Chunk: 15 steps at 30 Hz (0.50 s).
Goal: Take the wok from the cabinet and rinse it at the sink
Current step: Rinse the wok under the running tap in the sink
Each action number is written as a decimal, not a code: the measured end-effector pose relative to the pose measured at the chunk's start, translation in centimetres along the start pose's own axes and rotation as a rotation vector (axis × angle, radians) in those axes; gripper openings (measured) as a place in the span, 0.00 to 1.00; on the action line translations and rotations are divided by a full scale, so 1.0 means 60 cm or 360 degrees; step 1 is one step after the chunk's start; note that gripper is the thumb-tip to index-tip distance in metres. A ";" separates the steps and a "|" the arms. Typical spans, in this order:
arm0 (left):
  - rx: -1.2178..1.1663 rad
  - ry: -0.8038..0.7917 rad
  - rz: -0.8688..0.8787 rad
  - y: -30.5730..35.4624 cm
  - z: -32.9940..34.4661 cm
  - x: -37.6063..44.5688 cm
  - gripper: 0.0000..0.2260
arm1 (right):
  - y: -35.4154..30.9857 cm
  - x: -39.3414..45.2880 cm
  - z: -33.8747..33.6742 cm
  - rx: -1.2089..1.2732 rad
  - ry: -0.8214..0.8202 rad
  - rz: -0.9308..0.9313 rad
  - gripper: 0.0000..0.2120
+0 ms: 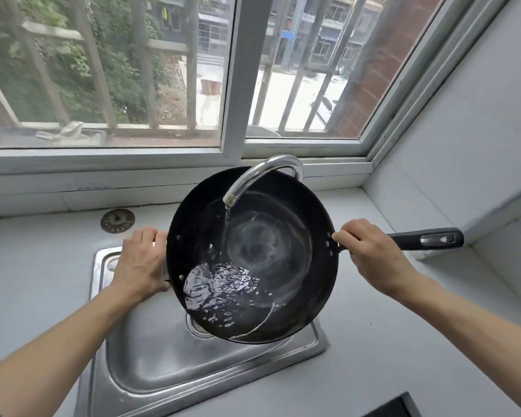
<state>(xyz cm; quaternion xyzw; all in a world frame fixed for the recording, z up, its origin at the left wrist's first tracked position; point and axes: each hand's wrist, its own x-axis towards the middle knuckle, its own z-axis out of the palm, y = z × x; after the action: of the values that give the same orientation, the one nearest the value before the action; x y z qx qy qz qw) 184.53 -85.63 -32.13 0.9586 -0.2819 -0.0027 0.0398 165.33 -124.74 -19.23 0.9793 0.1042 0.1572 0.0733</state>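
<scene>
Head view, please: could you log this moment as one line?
phase: rinsing | wok: tilted over sink, water pooled | faucet: running | left hand: on rim | right hand: grips handle

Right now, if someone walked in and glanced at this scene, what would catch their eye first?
Most likely the black wok, held over the steel sink in the middle of the view, with water pooling at its near edge. Next, the stream falling from the curved chrome faucet into it. Then the two hands: the left hand grips the wok's left rim, the right hand grips the long handle.
</scene>
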 end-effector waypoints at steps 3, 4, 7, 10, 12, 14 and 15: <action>-0.0062 -0.0023 0.0026 0.008 0.016 0.001 0.44 | -0.005 -0.004 -0.016 -0.0031 -0.0045 0.0007 0.23; -0.0081 -0.0029 0.0039 0.010 0.021 0.001 0.44 | -0.006 -0.006 -0.021 -0.0043 -0.0059 0.0006 0.24; -0.0104 -0.0045 0.0072 0.019 0.034 0.001 0.46 | -0.010 -0.008 -0.036 -0.0078 -0.0099 0.0016 0.24; -0.0135 -0.0046 0.0088 0.029 0.043 0.005 0.45 | -0.019 -0.011 -0.049 -0.0110 -0.0147 0.0044 0.24; -0.0160 -0.0037 0.0096 0.032 0.049 0.011 0.46 | -0.025 -0.013 -0.055 -0.0144 -0.0169 0.0069 0.24; -0.0182 -0.0018 0.0107 0.034 0.055 0.020 0.46 | -0.032 -0.017 -0.057 -0.0186 -0.0166 0.0086 0.24; -0.0192 -0.0010 0.0117 0.034 0.057 0.025 0.46 | -0.036 -0.020 -0.058 -0.0200 -0.0162 0.0095 0.23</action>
<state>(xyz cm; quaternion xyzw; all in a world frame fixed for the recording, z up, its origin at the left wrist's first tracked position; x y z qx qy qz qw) 184.59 -88.42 -35.37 0.9435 -0.3163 -0.0213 0.0966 162.69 -122.55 -16.71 0.9822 0.0609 0.1156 0.1352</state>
